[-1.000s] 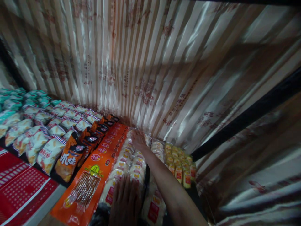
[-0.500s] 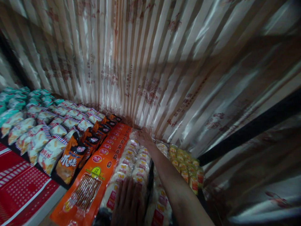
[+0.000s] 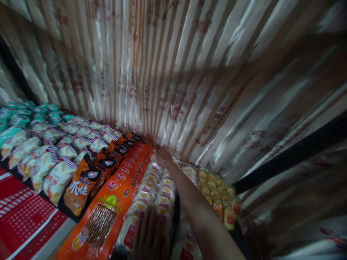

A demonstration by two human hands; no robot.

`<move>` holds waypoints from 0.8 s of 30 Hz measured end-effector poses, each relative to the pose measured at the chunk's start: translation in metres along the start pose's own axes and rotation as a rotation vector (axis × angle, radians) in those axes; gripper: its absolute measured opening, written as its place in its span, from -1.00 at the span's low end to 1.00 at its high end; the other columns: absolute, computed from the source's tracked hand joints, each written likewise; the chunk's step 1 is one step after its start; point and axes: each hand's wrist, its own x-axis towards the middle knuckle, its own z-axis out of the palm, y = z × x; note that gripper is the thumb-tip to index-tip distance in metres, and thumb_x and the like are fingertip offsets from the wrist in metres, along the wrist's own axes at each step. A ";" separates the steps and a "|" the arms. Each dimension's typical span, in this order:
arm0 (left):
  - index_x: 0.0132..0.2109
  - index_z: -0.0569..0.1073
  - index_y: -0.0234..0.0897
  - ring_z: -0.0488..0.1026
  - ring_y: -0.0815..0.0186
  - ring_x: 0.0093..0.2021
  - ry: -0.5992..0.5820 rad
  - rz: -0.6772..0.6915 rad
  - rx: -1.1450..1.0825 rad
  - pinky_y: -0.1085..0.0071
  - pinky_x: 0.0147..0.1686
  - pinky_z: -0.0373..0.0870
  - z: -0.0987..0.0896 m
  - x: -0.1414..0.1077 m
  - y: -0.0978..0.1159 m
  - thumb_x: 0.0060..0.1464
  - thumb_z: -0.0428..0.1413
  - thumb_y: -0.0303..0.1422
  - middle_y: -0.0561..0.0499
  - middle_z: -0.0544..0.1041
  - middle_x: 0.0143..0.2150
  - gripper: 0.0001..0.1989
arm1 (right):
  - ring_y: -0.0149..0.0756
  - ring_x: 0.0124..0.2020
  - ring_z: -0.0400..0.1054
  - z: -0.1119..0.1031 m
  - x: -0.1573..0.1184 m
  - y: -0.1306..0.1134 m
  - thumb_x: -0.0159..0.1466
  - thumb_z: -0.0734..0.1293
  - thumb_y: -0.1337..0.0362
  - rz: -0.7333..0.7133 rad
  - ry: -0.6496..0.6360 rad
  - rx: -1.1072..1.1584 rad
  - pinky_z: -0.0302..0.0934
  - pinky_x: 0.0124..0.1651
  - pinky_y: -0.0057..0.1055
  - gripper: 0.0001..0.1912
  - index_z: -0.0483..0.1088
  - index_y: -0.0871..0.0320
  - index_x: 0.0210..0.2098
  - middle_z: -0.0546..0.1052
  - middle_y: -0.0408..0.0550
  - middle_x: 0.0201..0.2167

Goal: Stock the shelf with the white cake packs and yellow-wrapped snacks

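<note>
Clear-wrapped round white packs (image 3: pixel 145 195) with red and yellow labels lie overlapping in two columns. My left hand (image 3: pixel 150 233) rests on their near end, fingers stretched forward and slightly apart. At the far end of the same columns, by the foot of the striped sheet, my right hand (image 3: pixel 164 157) lies on the last packs; its fingers look spread, though dim. My right forearm crosses over more white packs on the right. Touching the columns on the left is a row of overlapping orange packets (image 3: pixel 119 187) with brown sticks in the front one.
Orange-black bags (image 3: pixel 80 186), white snack bags (image 3: pixel 58 178) and teal bags (image 3: pixel 18 119) fill the left. Yellow packs (image 3: pixel 214 187) sit at right. A red perforated basket (image 3: pixel 24 216) is at lower left. Striped sheeting (image 3: pixel 168 72) hangs behind; a dark bar (image 3: pixel 292 151) slants at right.
The view has shifted slightly, so the packs on the right appear a little farther right and lower. Both hands stay on the white packs, at the near and far ends.
</note>
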 end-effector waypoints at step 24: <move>0.08 0.39 -0.28 0.18 0.07 0.23 -0.073 -0.030 0.029 0.05 0.20 0.06 -0.018 0.007 0.008 0.12 -0.02 -0.25 -0.14 0.44 0.09 -0.60 | -0.24 0.36 -0.31 0.007 -0.089 -0.012 0.38 -0.05 0.12 -0.087 0.258 0.034 -0.34 0.34 -0.20 -0.48 0.03 0.12 0.28 -0.04 -0.07 0.35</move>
